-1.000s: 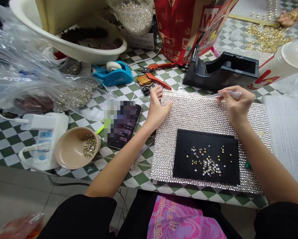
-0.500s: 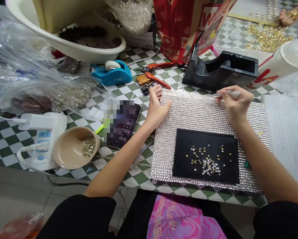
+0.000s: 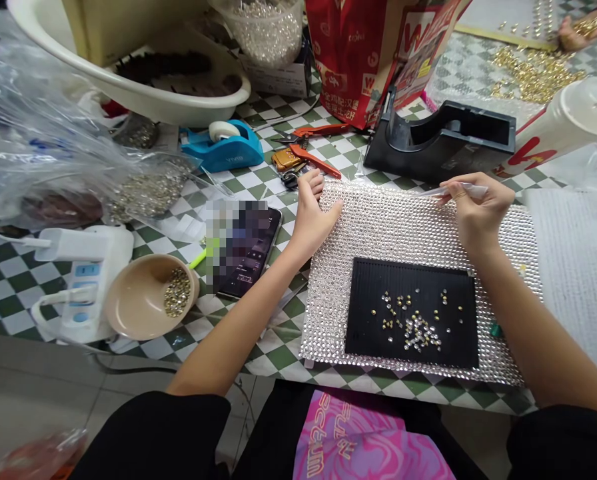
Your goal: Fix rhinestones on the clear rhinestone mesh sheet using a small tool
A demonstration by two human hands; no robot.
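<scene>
Resting flat on the near-left corner of one rhinestone sheet (image 3: 393, 230), the left hand (image 3: 312, 217) keeps its fingers (image 3: 314, 187) spread and holds nothing. The sheet lies on the checkered worktop (image 3: 8, 287). The right hand (image 3: 476, 210), at the sheet's far edge, has its fingers pinched around one thin white stick (image 3: 451, 191). One black tray (image 3: 412, 313) of loose studs sits on the sheet's near half. Left of the sheet lie one phone (image 3: 246, 250) and one tan bowl (image 3: 143, 307); beyond it stand two tape dispensers, one blue (image 3: 223, 143) and one black (image 3: 443, 140).
</scene>
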